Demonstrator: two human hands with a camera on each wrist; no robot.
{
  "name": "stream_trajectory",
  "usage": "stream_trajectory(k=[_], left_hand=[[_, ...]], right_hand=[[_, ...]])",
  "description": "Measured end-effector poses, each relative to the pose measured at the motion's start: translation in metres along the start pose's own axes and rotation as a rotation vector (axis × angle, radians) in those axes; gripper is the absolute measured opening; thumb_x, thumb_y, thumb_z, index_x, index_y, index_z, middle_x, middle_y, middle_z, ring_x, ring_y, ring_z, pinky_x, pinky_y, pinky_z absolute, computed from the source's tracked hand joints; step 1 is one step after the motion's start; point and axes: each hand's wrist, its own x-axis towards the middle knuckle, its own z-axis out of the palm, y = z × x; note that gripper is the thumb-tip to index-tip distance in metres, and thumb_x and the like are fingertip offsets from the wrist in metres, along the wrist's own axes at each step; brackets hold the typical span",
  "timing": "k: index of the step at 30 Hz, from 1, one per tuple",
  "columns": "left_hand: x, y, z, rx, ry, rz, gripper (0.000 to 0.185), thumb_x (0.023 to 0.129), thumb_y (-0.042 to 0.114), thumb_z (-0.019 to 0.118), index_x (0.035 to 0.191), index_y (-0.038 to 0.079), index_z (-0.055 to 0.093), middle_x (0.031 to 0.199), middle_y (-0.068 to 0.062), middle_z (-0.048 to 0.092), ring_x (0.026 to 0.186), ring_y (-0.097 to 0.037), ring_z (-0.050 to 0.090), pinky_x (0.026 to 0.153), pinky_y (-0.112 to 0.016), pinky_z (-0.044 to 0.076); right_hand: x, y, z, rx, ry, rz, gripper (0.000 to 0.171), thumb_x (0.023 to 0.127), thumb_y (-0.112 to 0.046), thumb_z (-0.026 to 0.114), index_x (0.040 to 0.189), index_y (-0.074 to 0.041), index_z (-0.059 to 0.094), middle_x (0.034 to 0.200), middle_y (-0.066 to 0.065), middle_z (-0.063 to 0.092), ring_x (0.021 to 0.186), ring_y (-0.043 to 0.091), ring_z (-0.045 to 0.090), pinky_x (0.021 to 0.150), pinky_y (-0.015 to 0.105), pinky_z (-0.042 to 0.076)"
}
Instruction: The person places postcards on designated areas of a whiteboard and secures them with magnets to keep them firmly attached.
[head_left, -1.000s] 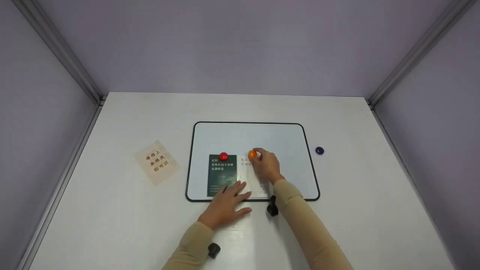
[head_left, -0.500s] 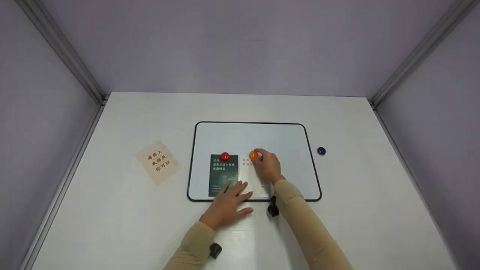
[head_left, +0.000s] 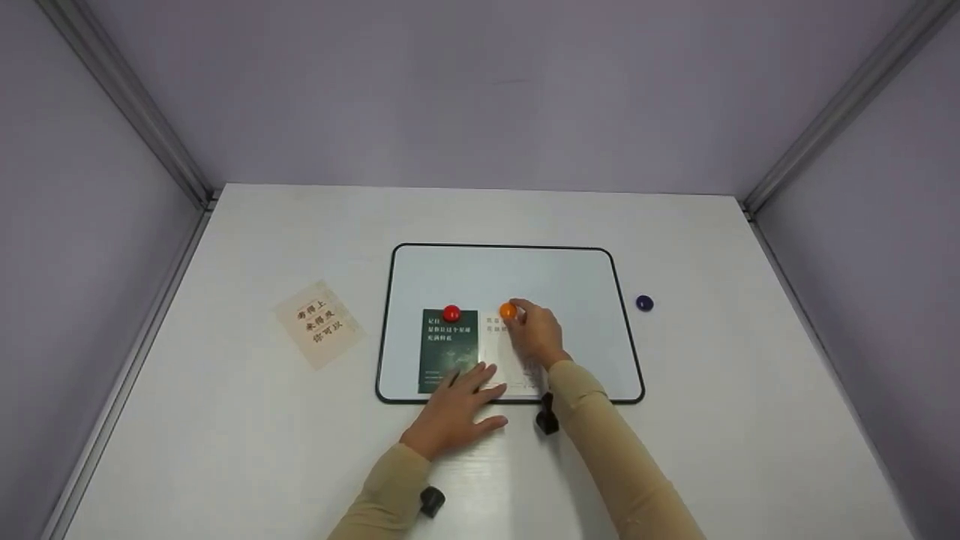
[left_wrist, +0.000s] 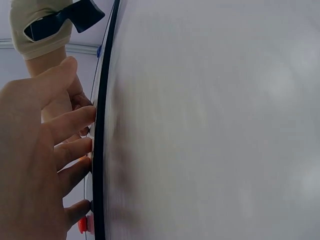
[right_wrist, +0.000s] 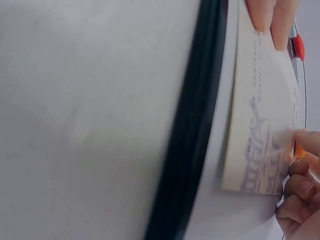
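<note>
My right hand (head_left: 537, 330) pinches an orange round magnet (head_left: 508, 310) at the top edge of a cream printed card (head_left: 499, 360) on the whiteboard (head_left: 555, 277). The other fingers of that hand are curled in the right wrist view. My left hand (head_left: 456, 411) lies with fingers spread, its fingertips on the lower part of the cream card and the dark green card (head_left: 442, 352) beside it. A red round magnet (head_left: 451, 313) sits on the green card's top edge. The right hand and forearm hide part of the cream card.
A beige card (head_left: 319, 325) with printed characters lies tilted on the white table (head_left: 225, 420), left of the board. To the board's right lies a dark purple round magnet (head_left: 644, 303). The board has a raised black rim, and grey-violet walls enclose the table.
Both hands keep their places on the board, the right one still at the orange magnet. The whole head view has shifted slightly.
</note>
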Motion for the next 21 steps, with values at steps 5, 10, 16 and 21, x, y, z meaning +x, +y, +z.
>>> stream_trajectory(k=[5, 10, 16, 21], left_hand=[[-0.0003, -0.0002, 0.0013, 0.039, 0.041, 0.021, 0.057, 0.095, 0.058, 0.044, 0.142, 0.026, 0.048, 0.157, -0.002, 0.036, 0.148, -0.023, 0.031, 0.120, -0.052, 0.028], [-0.0001, 0.0000, 0.0005, 0.040, 0.035, 0.017, 0.057, 0.095, 0.057, 0.045, 0.142, 0.026, 0.048, 0.158, -0.002, 0.036, 0.148, -0.022, 0.031, 0.120, -0.052, 0.028], [-0.0001, -0.0002, 0.0007, 0.029, 0.019, 0.011, 0.058, 0.095, 0.059, 0.043, 0.143, 0.026, 0.047, 0.159, 0.000, 0.034, 0.149, -0.021, 0.029, 0.120, -0.052, 0.027], [0.0002, 0.0000, -0.0001, 0.038, 0.017, 0.013, 0.058, 0.095, 0.059, 0.043, 0.143, 0.026, 0.047, 0.159, 0.000, 0.034, 0.149, -0.022, 0.029, 0.120, -0.052, 0.028]], right_hand=[[-0.0019, 0.0011, 0.0009, 0.003, 0.013, -0.026, 0.041, 0.096, -0.028, 0.059, 0.136, -0.019, 0.055, 0.090, 0.009, 0.066, 0.071, 0.016, 0.050, 0.064, 0.028, 0.040], [-0.0034, 0.0024, 0.0008, 0.006, 0.030, -0.060, 0.042, 0.095, -0.027, 0.060, 0.135, -0.016, 0.056, 0.081, 0.009, 0.063, 0.064, 0.014, 0.045, 0.058, 0.026, 0.034], [-0.0044, 0.0029, -0.0026, 0.013, 0.023, -0.045, 0.042, 0.095, -0.026, 0.060, 0.135, -0.016, 0.055, 0.082, 0.009, 0.064, 0.064, 0.014, 0.046, 0.056, 0.025, 0.034], [-0.0039, 0.0040, -0.0041, 0.031, 0.032, -0.040, 0.040, 0.094, -0.024, 0.062, 0.133, -0.015, 0.057, 0.078, 0.005, 0.060, 0.063, 0.013, 0.043, 0.055, 0.025, 0.032]])
